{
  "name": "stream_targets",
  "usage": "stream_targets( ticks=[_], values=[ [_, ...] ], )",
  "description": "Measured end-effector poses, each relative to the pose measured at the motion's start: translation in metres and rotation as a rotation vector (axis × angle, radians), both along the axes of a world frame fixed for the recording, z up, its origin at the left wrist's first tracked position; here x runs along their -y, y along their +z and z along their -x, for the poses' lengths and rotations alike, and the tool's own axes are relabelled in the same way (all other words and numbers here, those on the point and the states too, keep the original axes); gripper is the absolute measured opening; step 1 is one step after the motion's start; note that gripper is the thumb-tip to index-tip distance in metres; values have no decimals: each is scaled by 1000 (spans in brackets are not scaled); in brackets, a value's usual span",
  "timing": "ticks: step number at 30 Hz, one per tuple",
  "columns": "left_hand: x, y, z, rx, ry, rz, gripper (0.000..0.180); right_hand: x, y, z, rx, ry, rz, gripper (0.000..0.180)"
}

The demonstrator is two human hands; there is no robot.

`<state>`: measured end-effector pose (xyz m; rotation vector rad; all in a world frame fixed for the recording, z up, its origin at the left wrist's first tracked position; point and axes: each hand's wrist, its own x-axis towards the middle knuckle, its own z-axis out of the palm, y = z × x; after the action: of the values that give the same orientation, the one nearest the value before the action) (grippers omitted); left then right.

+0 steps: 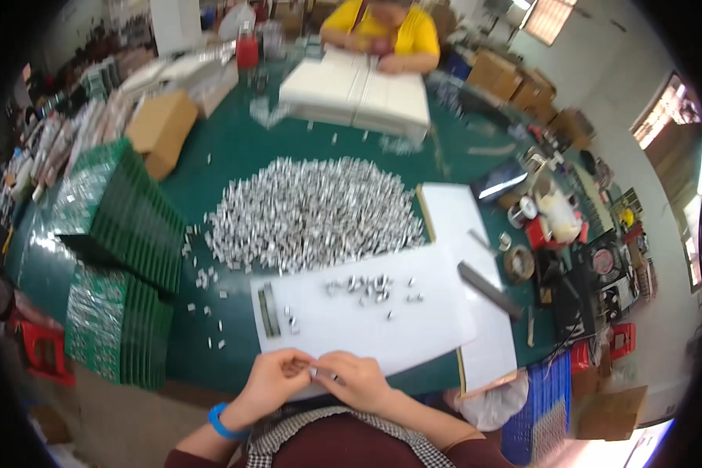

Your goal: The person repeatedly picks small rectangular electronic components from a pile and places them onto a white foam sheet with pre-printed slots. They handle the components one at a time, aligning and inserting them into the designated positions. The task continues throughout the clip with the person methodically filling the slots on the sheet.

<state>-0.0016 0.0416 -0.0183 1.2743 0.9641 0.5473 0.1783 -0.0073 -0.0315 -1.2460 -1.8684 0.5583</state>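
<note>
My left hand [277, 382], with a blue band on its wrist, is closed in a pinch at the near edge of a white sheet [437, 312]. Against it, fingertips nearly touching, my right hand [356, 380] is pinched too. A small silvery bit shows between the fingers, too small to make out. Just beyond lie several loose short metal pieces [378, 287] on the sheet, and a narrow dark green strip [268, 312] rests at its left end. A large pile of the same silvery pieces [312, 210] covers the middle of the green table [234, 140].
Stacked green circuit boards [121, 226] stand at the left, with a cardboard piece [161, 129] behind. On the right are a dark grey bar [489, 290], a tape roll [519, 263] and a solder spool [522, 211]. Across the table, a person in yellow [417, 39] works over white stacked sheets [355, 93].
</note>
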Motion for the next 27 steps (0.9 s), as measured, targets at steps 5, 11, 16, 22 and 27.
stream_targets(
  ticks=[5,11,16,22,27],
  values=[
    [-16,6,0,167,-46,110,12,-3,6,-14,-233,-20,334,20],
    [-25,4,28,-812,320,-1031,16,-9,7,-42,-925,-102,751,23],
    [-20,-6,7,-602,-15,-1114,21,-9,0,-49,-991,-106,710,22],
    [-31,-10,9,-849,-356,-1574,28,-6,-8,-56,-1080,-60,672,24],
    [-28,-10,4,-942,-443,-1702,27,-5,-13,-55,-1078,-54,604,25]
  ],
)
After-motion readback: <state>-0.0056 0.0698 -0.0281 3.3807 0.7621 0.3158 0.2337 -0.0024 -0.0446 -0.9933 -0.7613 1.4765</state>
